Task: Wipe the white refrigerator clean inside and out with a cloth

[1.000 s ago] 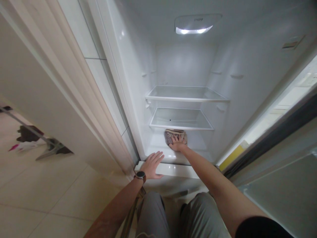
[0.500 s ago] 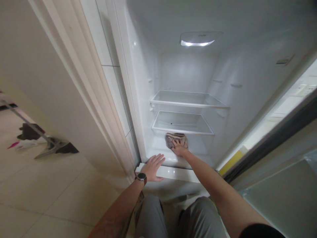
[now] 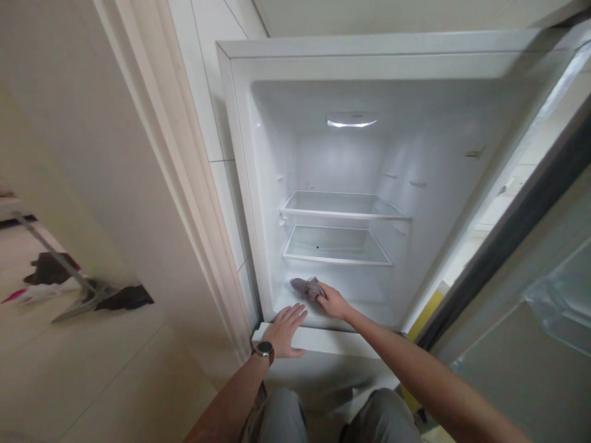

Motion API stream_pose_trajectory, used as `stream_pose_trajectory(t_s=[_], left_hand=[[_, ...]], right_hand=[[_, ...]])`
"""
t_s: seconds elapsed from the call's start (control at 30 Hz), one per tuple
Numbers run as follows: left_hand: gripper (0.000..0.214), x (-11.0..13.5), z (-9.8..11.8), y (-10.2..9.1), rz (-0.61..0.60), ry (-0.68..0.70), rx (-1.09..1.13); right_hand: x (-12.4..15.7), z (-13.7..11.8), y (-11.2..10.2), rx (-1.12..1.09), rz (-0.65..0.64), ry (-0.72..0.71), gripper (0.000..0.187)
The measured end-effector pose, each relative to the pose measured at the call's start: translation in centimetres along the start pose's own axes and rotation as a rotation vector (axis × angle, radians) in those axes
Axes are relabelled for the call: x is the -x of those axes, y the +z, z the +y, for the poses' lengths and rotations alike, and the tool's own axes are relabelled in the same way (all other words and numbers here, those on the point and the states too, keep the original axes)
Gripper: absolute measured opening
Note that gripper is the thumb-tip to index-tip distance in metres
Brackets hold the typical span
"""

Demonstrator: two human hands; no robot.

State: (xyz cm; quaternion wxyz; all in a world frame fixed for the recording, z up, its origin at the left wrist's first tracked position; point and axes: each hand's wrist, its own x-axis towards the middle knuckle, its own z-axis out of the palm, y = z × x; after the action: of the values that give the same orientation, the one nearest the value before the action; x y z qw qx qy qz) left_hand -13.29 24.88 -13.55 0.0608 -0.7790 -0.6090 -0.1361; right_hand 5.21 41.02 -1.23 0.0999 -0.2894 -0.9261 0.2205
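Long-handled floor tool [image 3: 85, 298]: stood far left. Watch [image 3: 265, 349]: dark-faced, circled left wrist. Left hand [image 3: 284, 332]: lay spread over white front ledge [image 3: 337, 342], grasped nothing. Cloth [image 3: 302, 287]: grey-brown, bunched, sat low inside refrigerator [image 3: 397, 67], below lower glass shelf [image 3: 341, 247]. Right hand [image 3: 335, 303]: clutched cloth's right end. Yellow panel [image 3: 425, 312]: showed beyond refrigerator's right edge.

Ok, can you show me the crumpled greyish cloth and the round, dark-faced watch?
Crumpled greyish cloth [image 3: 305, 287], head view: on its visible middle.
Round, dark-faced watch [image 3: 265, 349], head view: on its dial.
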Motion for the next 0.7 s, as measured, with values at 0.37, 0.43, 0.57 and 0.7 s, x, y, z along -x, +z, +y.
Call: stream_pose_trajectory(t_s=[0.37, 0.43, 0.57, 0.7], left_hand=[[0.124, 0.2, -0.5, 0.9, -0.023, -0.026, 0.028], [0.126, 0.2, -0.5, 0.8, -0.024, -0.010, 0.032], [0.126, 0.2, -0.6, 0.8, -0.022, -0.018, 0.040], [0.128, 0.2, -0.7, 1.1, -0.023, -0.013, 0.052]], right_hand=[[0.5, -8.2, -11.2, -1.047, 0.643, -0.032, 0.048], [0.6, -8.9, -14.3, -1.077, 0.821, -0.044, 0.046], [0.8, -9.8, -20.4, -0.913, 1.232, -0.177, 0.045], [0.4, -9.6, -25.5, -0.539, 1.443, -0.286, 0.045]])
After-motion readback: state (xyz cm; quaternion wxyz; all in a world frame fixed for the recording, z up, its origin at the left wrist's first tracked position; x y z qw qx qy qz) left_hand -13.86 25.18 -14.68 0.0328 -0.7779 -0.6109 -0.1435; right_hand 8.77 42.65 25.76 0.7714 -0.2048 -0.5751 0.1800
